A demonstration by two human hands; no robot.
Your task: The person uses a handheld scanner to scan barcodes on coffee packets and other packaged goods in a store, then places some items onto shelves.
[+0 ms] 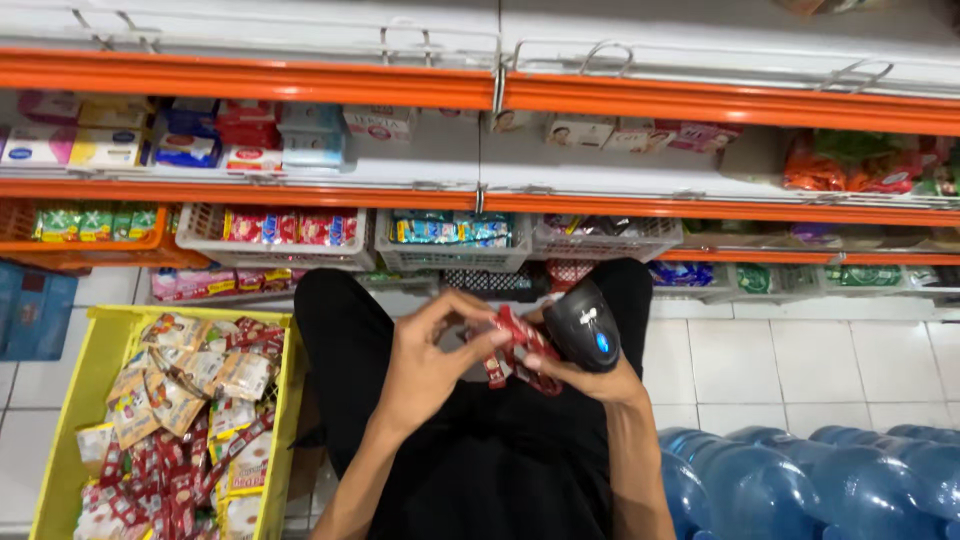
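Left hand (425, 365): thumb and forefinger pinch the upper end of a red-and-white sachet strip (518, 348); remaining fingers curled loosely. Right hand (590, 378): fingers wrapped around a black handheld barcode scanner (586, 325), fingertips also touching the strip's lower end from beneath. The strip hangs between both sets of fingertips, above the lap.

Judgement: strip is light, limp and glossy, likely to slip and fold; best held at the sealed edges between sachets, not the filled pouches.

Left of the left hand stands a yellow crate (75, 400) of similar sachets.
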